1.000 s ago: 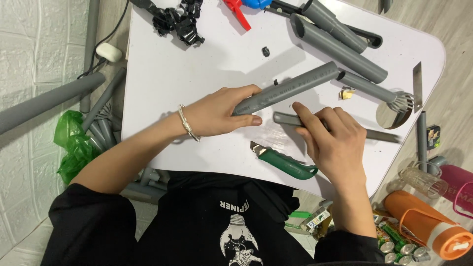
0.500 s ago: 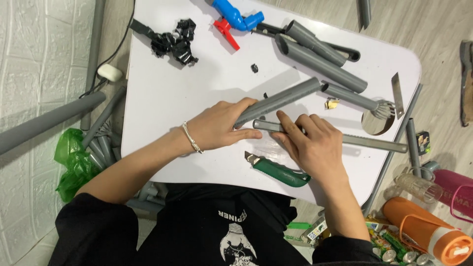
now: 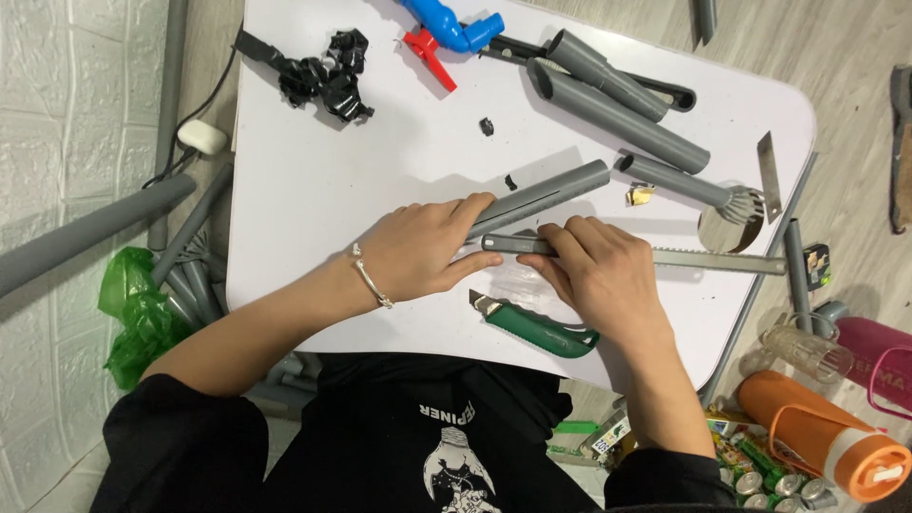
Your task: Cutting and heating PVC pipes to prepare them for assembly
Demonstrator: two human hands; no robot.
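The white surface (image 3: 380, 171) is full of pipe bits, and near its middle lies a grey pipe (image 3: 541, 198) with the left hand (image 3: 423, 249) pressing it down. The right hand (image 3: 594, 271) grips a long metal saw blade (image 3: 703, 258) just beside it. The pipe could roll, or the toothed blade could slip and cut a finger, since the green knife (image 3: 537, 328) by the near edge also shows its tip.

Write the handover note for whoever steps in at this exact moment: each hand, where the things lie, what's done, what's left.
Left hand: closed over the near end of the grey pipe, pressing it flat on the white table.
Right hand: on the handle end of the hacksaw blade, which lies flat just in front of the pipe, teeth not on it.
Green utility knife: on the table near the table's front edge, untouched.
Done: pipe pinned down, blade in hand. No cut shows on the pipe.
Left: judging by the setup, probably setting the blade on the pipe and sawing.
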